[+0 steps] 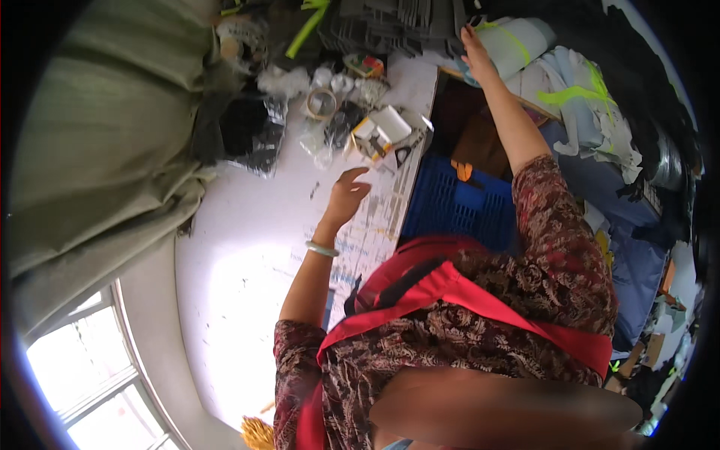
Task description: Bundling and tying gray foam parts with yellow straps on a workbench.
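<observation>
My left hand, with a pale green bangle on its wrist, hovers over the white table. Its fingers are loosely bent, the thumb stands apart, and I see nothing in it. Closest to it are a small open white box with yellow edges and a pair of black-handled scissors. My right arm reaches far forward. That hand has its fingers stretched out beside a pale blue-grey bundle tied with a yellow-green strip; whether they touch, I cannot tell.
A blue plastic crate stands below the table's right edge. Dark grey cut pieces are stacked at the far side. A tape roll, clear bags and a black plastic bag lie at the far left. A green curtain hangs along the left.
</observation>
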Motion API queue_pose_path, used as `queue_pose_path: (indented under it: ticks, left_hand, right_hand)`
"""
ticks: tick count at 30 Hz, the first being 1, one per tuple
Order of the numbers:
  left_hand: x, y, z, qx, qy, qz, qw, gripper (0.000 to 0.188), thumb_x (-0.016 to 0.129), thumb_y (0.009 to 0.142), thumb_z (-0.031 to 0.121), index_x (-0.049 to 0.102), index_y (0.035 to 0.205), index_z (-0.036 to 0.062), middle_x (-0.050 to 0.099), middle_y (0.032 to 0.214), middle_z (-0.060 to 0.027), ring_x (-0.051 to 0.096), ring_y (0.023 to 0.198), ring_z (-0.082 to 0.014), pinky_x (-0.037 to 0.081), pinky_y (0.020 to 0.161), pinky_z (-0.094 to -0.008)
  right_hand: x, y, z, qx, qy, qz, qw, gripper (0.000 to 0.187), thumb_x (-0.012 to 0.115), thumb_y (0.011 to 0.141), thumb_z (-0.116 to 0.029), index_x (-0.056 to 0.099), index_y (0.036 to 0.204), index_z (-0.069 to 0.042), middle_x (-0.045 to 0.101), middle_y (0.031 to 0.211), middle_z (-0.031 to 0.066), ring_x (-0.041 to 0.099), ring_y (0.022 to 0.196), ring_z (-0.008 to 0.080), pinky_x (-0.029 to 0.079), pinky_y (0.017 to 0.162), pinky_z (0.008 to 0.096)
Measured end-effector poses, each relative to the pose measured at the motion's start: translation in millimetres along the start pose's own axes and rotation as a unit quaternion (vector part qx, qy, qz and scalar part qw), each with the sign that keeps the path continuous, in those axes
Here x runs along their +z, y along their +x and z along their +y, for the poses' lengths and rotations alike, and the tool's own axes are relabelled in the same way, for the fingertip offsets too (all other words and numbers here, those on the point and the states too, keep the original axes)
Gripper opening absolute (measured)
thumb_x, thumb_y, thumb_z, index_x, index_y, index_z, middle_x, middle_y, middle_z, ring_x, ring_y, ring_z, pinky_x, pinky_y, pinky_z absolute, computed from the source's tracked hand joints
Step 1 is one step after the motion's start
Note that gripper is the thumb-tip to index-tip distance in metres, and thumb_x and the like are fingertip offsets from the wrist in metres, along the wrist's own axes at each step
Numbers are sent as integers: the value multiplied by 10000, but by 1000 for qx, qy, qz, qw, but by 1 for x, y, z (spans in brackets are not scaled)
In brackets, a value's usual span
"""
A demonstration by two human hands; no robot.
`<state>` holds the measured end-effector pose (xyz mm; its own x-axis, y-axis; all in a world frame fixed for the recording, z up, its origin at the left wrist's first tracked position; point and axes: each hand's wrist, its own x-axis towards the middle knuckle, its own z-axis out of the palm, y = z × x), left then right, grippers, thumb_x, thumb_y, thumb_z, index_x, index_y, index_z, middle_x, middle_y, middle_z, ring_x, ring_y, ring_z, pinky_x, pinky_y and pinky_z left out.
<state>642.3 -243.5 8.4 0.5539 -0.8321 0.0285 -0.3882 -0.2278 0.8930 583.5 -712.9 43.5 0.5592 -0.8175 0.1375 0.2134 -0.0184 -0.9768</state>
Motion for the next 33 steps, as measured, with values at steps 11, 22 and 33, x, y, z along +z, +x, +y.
queue_pose_path:
  ticks: [11, 22, 33]
  left_hand:
    - [11, -211, -110, -305, -193, 264, 895, 315, 565, 864, 89, 563, 1163, -7, 628, 1038, -93, 634, 861, -167, 529, 697, -278]
    - [47, -231, -129, -317, -219, 328, 863, 281, 567, 808, 24, 601, 1077, -50, 653, 856, -99, 626, 634, -146, 498, 578, -241]
    - [49, -233, -135, -316, -176, 342, 867, 214, 601, 800, 83, 670, 986, 1, 659, 781, -77, 601, 597, -121, 494, 561, -243]
  right_hand:
    - [37, -70, 91, -87, -113, 131, 981, 211, 619, 821, -199, 599, 964, -45, 617, 845, 46, 571, 789, 160, 447, 739, 295]
    - [134, -227, 143, -95, -245, -204, 943, 337, 708, 756, -206, 529, 1021, -99, 607, 788, 43, 604, 718, 177, 471, 639, 303]
    - [115, -178, 166, -106, -274, -278, 915, 680, 622, 778, -43, 321, 1382, -129, 541, 831, 13, 528, 752, 126, 460, 688, 282]
